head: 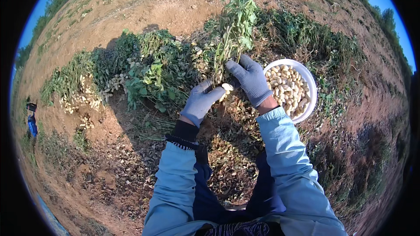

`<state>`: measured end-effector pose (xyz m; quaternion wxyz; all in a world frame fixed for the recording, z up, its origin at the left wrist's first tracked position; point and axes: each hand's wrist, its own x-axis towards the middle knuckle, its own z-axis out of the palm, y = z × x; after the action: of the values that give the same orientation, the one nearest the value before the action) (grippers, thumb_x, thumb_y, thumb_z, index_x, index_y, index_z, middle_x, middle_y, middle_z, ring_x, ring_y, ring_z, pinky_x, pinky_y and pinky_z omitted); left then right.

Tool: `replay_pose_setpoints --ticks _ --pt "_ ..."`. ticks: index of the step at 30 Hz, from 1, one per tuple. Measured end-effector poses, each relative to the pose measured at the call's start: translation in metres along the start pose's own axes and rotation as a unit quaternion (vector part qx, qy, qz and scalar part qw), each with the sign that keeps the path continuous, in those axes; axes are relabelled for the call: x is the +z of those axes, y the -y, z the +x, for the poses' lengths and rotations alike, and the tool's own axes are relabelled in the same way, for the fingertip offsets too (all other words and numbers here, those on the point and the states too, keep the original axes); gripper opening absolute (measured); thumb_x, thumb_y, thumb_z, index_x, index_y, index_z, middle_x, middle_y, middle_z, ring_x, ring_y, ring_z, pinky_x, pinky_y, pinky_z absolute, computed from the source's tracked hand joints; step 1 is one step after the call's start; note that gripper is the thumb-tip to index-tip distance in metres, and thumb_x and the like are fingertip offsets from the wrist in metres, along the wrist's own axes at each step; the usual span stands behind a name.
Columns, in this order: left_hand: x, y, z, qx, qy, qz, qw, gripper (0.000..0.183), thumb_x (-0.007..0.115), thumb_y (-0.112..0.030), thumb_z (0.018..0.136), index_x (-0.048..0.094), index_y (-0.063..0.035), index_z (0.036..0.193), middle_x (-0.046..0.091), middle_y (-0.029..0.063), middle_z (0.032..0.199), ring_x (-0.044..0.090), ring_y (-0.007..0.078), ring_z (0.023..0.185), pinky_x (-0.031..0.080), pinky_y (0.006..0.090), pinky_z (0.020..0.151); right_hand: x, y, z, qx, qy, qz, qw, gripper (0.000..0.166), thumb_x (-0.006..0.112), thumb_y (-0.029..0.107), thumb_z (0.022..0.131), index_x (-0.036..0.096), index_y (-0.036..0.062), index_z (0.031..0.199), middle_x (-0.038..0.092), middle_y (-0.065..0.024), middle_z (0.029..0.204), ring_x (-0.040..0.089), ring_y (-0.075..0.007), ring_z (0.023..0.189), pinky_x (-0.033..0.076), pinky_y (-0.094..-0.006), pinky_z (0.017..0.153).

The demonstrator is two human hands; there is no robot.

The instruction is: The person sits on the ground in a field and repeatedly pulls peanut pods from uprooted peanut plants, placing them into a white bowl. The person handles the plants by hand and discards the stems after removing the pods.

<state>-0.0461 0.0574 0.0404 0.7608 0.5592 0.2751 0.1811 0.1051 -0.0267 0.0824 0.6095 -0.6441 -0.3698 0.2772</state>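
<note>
Upright in front of me stands an uprooted peanut plant (241,23), its leafy stems pointing away from me. My left hand (203,100), in a grey glove, grips the lower end of its stems. A few pale peanut pods (226,88) show beside the left thumb. My right hand (249,78), gloved alike, is at the stems just right of the pods with its fingers bent. Its fingertips are partly hidden, so whether it holds a pod or stem cannot be told. Close to the right wrist sits a white round tub (311,105) holding many picked peanuts (285,88).
Heaped peanut plants (164,65) with pods attached lie to the left, more pulled plants (305,36) at the far right. Pods (87,98) cluster at the left heap's edge. Dry leaf litter (229,170) covers the ground between my legs. A blue object (32,125) is at far left.
</note>
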Motion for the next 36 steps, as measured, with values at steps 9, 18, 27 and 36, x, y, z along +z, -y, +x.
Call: replay_pose_setpoints --ticks 9,18,27,36 --pt "0.026 0.013 0.008 0.148 -0.088 -0.164 0.971 0.029 0.066 -0.002 0.083 0.06 0.001 0.11 0.065 0.0075 0.098 0.062 0.0138 0.088 0.051 0.0256 0.079 -0.016 0.006 -0.017 0.064 -0.015 0.038 0.997 0.034 0.067 0.033 0.086 0.061 0.0005 0.092 0.061 -0.0027 0.076 0.054 -0.0065 0.065 0.045 -0.023 0.057" --pt "0.035 0.026 0.013 0.21 -0.135 0.077 0.965 0.023 0.065 0.0 0.082 0.062 0.0001 0.105 0.064 0.0015 0.095 0.057 0.0079 0.084 0.046 0.0236 0.076 -0.028 -0.018 -0.03 0.048 0.019 -0.064 0.997 0.014 0.071 0.011 0.075 0.065 0.0015 0.083 0.064 -0.0048 0.071 0.058 -0.0106 0.066 0.048 -0.0259 0.064" --pt "0.053 0.028 0.015 0.064 -0.084 -0.051 0.993 0.014 0.066 -0.005 0.081 0.068 -0.0008 0.094 0.064 -0.0003 0.084 0.057 0.0077 0.073 0.046 0.0223 0.068 -0.04 -0.022 -0.035 -0.083 -0.045 -0.157 0.983 0.007 0.063 0.01 0.079 0.064 0.0062 0.084 0.064 -0.0092 0.073 0.063 -0.0209 0.066 0.049 -0.0295 0.063" --pt "0.067 0.039 0.024 0.111 -0.14 -0.045 0.983 0.014 0.066 -0.001 0.08 0.068 -0.0009 0.094 0.066 0.0002 0.084 0.058 0.0083 0.072 0.046 0.0233 0.067 -0.058 -0.023 -0.035 -0.147 -0.034 -0.295 0.943 0.012 0.06 0.017 0.08 0.064 0.0132 0.091 0.066 -0.0103 0.076 0.064 -0.0313 0.072 0.051 -0.0381 0.063"
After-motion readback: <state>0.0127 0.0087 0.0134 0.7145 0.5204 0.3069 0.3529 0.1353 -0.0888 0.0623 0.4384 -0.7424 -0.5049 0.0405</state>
